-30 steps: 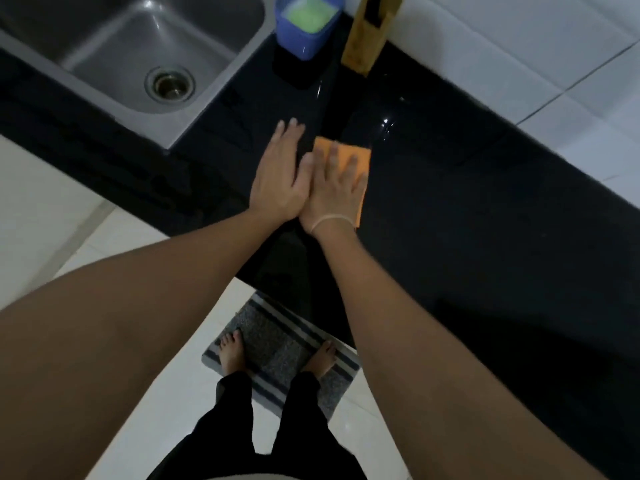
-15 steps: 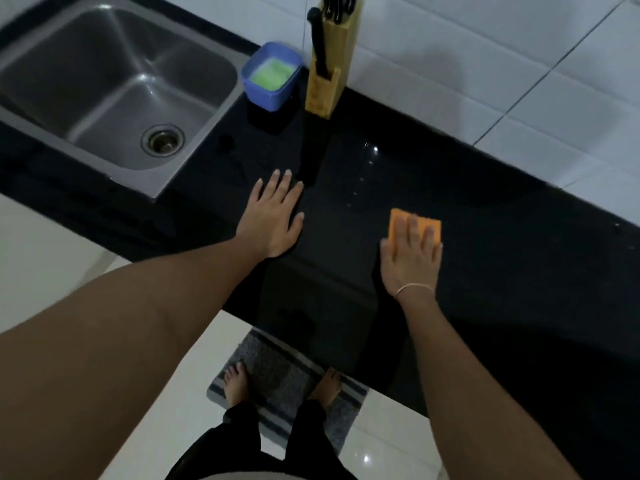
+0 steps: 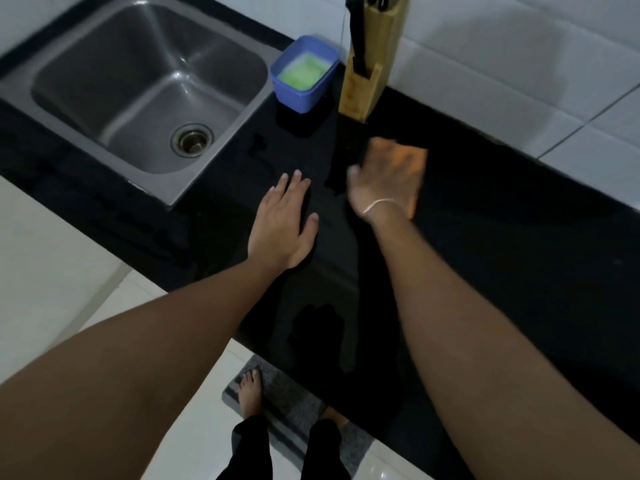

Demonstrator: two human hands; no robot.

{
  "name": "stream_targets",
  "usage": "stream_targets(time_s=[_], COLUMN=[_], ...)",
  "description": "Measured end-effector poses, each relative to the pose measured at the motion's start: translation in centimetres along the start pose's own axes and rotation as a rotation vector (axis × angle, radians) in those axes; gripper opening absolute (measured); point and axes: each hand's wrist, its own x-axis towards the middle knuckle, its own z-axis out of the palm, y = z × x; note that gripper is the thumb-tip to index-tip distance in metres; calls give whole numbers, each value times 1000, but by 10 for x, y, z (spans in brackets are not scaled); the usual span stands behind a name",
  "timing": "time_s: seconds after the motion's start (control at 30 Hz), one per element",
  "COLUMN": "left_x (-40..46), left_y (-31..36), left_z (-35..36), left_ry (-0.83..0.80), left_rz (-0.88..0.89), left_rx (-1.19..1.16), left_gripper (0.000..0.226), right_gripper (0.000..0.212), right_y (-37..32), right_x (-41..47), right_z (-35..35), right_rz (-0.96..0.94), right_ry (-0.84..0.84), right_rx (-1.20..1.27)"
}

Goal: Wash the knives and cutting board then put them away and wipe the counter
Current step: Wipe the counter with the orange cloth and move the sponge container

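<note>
Right hand (image 3: 384, 181) flat on orange cloth (image 3: 414, 157), swept back toward knife block (image 3: 372, 64); left hand (image 3: 282, 226) open, bracing on counter (image 3: 502, 237). Wiping underway.

Bare forearms, thin bracelet (image 3: 381, 203) on right wrist, black trousers (image 3: 287, 452), bare feet (image 3: 250, 393)

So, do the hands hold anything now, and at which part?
Nothing is gripped. The right hand presses flat on top of the orange cloth; motion blur hides its fingers. The left hand lies flat on the counter.
</note>
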Motion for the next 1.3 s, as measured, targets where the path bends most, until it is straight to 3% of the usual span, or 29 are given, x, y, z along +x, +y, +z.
stream_targets(time_s=[0.1, 0.2, 0.43, 0.7, 0.87, 1.07, 1.3], left_x=[2, 0, 4, 5, 7, 5, 6], left_y=[4, 11, 14, 11, 8, 7, 10], left_z=[-4, -4, -3, -4, -6, 0, -1], left_ry=[-6, -58, -141, -150, -144, -126, -112], left_rz=[-79, -82, -69, -73, -64, -37, -23], left_rx=[-46, 54, 284, 306, 305, 285, 298], left_gripper=[65, 64, 64, 64, 64, 65, 66], right_gripper=[69, 68, 64, 68, 80, 83, 74], right_y=[-34, 3, 62, 80, 57, 29, 41], right_x=[-43, -90, -96, 7, 71, 105, 86], right_z=[14, 20, 15, -19, -33, -30, -22], right_rz=[-243, -354, -208, 113, 226, 187, -130], right_ry=[-64, -78, -22, -58, -86, -27, 34], right_rx=[-14, 11, 62, 138, 101, 43, -47])
